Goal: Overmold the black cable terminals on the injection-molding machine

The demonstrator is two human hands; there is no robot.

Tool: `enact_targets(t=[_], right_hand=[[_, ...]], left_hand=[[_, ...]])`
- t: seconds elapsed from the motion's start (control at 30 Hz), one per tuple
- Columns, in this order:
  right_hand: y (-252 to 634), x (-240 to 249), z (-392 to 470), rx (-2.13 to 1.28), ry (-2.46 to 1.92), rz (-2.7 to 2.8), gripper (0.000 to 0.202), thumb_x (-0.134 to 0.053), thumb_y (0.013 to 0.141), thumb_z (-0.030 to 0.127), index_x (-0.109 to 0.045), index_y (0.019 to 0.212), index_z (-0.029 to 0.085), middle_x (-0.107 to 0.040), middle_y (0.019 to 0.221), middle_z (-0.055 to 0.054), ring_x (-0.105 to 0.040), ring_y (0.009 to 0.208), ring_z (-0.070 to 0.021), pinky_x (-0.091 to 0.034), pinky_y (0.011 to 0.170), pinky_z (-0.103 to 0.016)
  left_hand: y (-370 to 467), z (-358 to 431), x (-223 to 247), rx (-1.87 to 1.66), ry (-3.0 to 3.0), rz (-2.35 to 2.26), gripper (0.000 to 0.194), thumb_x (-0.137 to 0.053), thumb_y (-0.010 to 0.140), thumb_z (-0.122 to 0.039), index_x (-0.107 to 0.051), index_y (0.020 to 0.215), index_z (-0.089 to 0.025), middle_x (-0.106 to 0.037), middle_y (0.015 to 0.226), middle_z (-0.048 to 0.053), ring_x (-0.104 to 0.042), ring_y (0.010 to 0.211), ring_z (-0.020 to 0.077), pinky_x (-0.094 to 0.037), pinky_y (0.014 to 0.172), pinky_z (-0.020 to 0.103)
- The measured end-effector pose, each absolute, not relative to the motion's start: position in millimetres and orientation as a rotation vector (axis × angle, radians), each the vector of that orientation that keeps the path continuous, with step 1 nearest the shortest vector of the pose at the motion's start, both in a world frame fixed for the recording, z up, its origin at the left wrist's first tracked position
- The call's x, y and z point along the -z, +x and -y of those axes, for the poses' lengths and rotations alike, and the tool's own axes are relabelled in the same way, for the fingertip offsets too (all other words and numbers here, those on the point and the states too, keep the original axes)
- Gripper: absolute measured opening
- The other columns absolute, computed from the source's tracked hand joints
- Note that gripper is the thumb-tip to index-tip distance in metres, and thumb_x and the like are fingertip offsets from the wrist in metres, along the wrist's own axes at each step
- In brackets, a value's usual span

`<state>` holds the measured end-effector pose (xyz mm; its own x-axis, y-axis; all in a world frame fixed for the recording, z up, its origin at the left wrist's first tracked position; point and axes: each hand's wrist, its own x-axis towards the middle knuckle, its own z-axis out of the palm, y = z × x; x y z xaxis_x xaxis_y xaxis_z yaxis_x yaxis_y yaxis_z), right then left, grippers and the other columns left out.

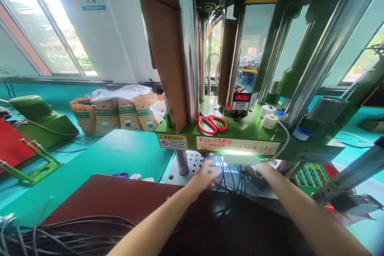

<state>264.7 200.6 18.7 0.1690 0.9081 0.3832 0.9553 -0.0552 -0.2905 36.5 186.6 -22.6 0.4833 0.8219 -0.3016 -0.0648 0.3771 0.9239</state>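
Note:
My left hand (207, 173) reaches under the green press plate (192, 130), its fingers curled beside several thin black cables (222, 174). Whatever lies between its fingertips is too small to make out. To the right, my right hand (263, 169) is at the end of a lit white lamp bar (241, 159), near a dark metal block (255, 176). Its fingers are mostly hidden there. The cables hang from under the lamp over the dark front edge, between both hands. On the plate above lie red-handled scissors (212, 124).
Steel columns (187, 48) and a cardboard sheet (163, 52) rise above the plate. White tape rolls (270, 121) sit at its right. A brown board (99, 196) and a bundle of dark cables (69, 234) lie front left. Paper sacks (129, 114) stand behind.

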Motion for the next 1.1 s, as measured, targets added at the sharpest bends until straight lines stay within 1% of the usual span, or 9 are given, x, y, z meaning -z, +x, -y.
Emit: enact_targets(t=[0.13,0.23,0.3,0.47,0.63,0.83,0.97,1.03,1.1], right_hand=[[265,-18,-145,0.116,-1.861,1.957,0.03,-0.048,0.082,0.035,-0.06,0.104,0.019,-0.061,0.106,-0.009,-0.056,0.099,-0.0216,-0.042,0.088,-0.037],[274,8,-72,0.105,-1.578,2.302,0.041,-0.049,0.077,0.034,-0.054,0.117,0.024,-0.059,0.114,-0.007,-0.055,0.104,-0.0217,-0.044,0.088,-0.033],[274,30,-29,0.137,-1.263,2.648,0.066,-0.059,0.066,0.047,-0.045,0.127,0.025,-0.058,0.117,-0.008,-0.056,0.102,-0.026,-0.05,0.08,-0.035],[255,45,17,0.407,-1.262,2.755,0.071,-0.063,0.063,0.049,-0.046,0.127,0.022,-0.061,0.11,-0.015,-0.059,0.092,-0.0331,-0.051,0.074,-0.046],[265,35,18,0.466,-1.395,2.697,0.059,-0.068,0.059,0.024,-0.056,0.117,0.021,-0.065,0.09,-0.011,-0.061,0.073,-0.0273,-0.053,0.063,-0.042],[319,42,18,0.126,-1.573,2.581,0.055,-0.058,0.072,0.032,-0.046,0.126,0.031,-0.06,0.103,-0.008,-0.058,0.087,-0.0232,-0.051,0.076,-0.039],[321,20,4,-0.115,-1.581,2.478,0.048,-0.05,0.079,0.045,-0.05,0.123,0.027,-0.054,0.117,-0.009,-0.053,0.104,-0.0237,-0.046,0.087,-0.036],[311,5,-22,-0.154,-1.623,2.352,0.041,-0.04,0.085,0.037,-0.051,0.122,0.022,-0.054,0.12,-0.008,-0.051,0.108,-0.0204,-0.042,0.092,-0.033],[300,-6,-60,-0.161,-1.704,2.226,0.038,-0.035,0.086,0.027,-0.051,0.12,0.018,-0.056,0.117,-0.007,-0.051,0.107,-0.0169,-0.039,0.094,-0.029]], left_hand=[[-81,-119,16,-0.438,2.034,-1.104,0.087,-0.075,0.05,-0.035,-0.037,0.129,-0.034,-0.039,0.136,0.004,-0.032,0.124,0.0268,-0.021,0.104,0.041],[-160,-74,27,-0.052,2.397,-1.292,0.101,-0.076,0.044,-0.04,-0.027,0.133,-0.04,-0.026,0.144,0.003,-0.02,0.13,0.0339,-0.009,0.105,0.051],[-193,-59,38,0.03,2.48,-1.44,0.104,-0.074,0.042,-0.051,-0.025,0.134,-0.039,-0.021,0.145,0.004,-0.019,0.13,0.0349,-0.007,0.105,0.051],[-207,-57,50,-0.073,2.672,-1.586,0.093,-0.069,0.045,-0.057,-0.039,0.13,-0.03,-0.038,0.137,0.006,-0.034,0.124,0.0319,-0.01,0.107,0.044],[-176,-64,46,-0.044,2.701,-1.6,0.055,-0.062,0.06,-0.046,-0.06,0.109,-0.021,-0.061,0.112,0.01,-0.053,0.103,0.0282,-0.033,0.096,0.038],[-129,-78,38,-0.016,2.632,-1.523,0.057,-0.064,0.06,-0.047,-0.058,0.108,-0.017,-0.06,0.109,0.011,-0.053,0.1,0.0288,-0.037,0.091,0.041],[-119,-84,15,0.029,2.431,-1.39,0.09,-0.074,0.041,-0.053,-0.047,0.122,-0.025,-0.049,0.126,0.009,-0.04,0.117,0.0334,-0.03,0.098,0.045],[-102,-90,3,-0.115,2.356,-1.242,0.092,-0.071,0.047,-0.056,-0.038,0.129,-0.029,-0.041,0.134,0.007,-0.036,0.121,0.0302,-0.029,0.1,0.041],[-67,-104,-5,-0.359,2.29,-1.147,0.071,-0.061,0.063,-0.052,-0.039,0.127,-0.028,-0.049,0.126,0.004,-0.048,0.109,0.0223,-0.036,0.093,0.032]])
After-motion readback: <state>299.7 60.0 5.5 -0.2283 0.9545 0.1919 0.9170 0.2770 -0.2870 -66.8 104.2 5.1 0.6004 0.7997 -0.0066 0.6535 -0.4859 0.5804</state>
